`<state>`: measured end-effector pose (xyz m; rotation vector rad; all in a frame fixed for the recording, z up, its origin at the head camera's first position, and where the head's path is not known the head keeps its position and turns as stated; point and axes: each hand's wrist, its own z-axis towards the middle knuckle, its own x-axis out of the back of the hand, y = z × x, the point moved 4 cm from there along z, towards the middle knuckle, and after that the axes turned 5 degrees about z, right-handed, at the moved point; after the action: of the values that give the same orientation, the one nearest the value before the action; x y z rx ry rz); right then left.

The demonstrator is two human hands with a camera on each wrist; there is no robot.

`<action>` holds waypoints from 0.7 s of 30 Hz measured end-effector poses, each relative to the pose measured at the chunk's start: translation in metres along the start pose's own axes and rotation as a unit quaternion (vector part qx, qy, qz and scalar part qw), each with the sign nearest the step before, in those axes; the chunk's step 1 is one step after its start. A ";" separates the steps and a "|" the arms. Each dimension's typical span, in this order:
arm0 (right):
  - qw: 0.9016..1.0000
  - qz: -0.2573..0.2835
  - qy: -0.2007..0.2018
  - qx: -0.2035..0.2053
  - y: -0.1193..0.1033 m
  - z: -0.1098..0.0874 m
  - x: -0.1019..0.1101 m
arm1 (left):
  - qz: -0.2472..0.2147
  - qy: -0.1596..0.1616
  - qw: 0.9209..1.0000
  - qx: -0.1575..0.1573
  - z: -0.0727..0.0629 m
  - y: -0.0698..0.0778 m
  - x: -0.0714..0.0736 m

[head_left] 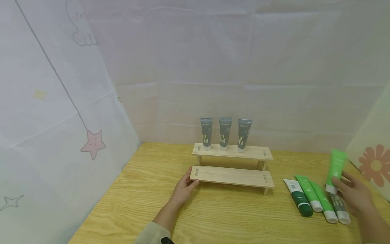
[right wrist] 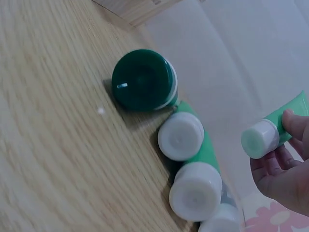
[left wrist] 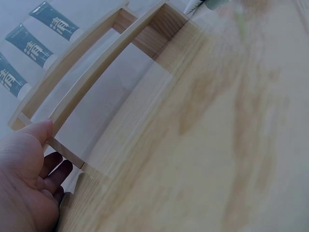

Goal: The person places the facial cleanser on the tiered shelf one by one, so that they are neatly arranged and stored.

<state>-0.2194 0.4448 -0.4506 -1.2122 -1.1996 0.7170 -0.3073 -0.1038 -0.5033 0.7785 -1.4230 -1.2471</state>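
Observation:
A light wooden two-step rack (head_left: 233,176) stands on the table. Its lower step's left end is gripped by my left hand (head_left: 183,188), thumb at the front edge and fingers at the side, as the left wrist view also shows. Three grey-blue tubes (head_left: 224,134) stand cap-down in a row on the upper step. Off to the right, my right hand (head_left: 354,193) holds a bright green tube (head_left: 336,166) raised above the table, white cap downward. Under it lie two more green tubes (head_left: 323,201), a dark grey tube (head_left: 339,206) and a white and dark green tube (head_left: 298,196).
The yellow wood-grain table (head_left: 128,203) runs back to a pale cloth backdrop (head_left: 195,67). Cloth with a printed pink star (head_left: 93,144) hangs at the left. More cloth with a printed flower (head_left: 376,165) closes the right side.

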 end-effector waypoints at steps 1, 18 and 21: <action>1.000 0.004 -0.004 0.012 -0.001 0.001 -0.002 | 0.002 0.000 1.000 -0.001 0.000 0.000 0.000; 0.996 0.011 0.001 0.092 -0.036 0.010 -0.043 | 0.008 0.006 1.000 0.002 -0.001 0.003 0.001; 0.995 0.010 -0.008 0.101 -0.042 0.012 -0.050 | 0.004 0.005 1.000 0.000 -0.002 0.003 0.001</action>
<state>-0.2519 0.3922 -0.4262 -1.0541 -1.1007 0.8430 -0.3052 -0.1040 -0.5002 0.7781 -1.4170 -1.2349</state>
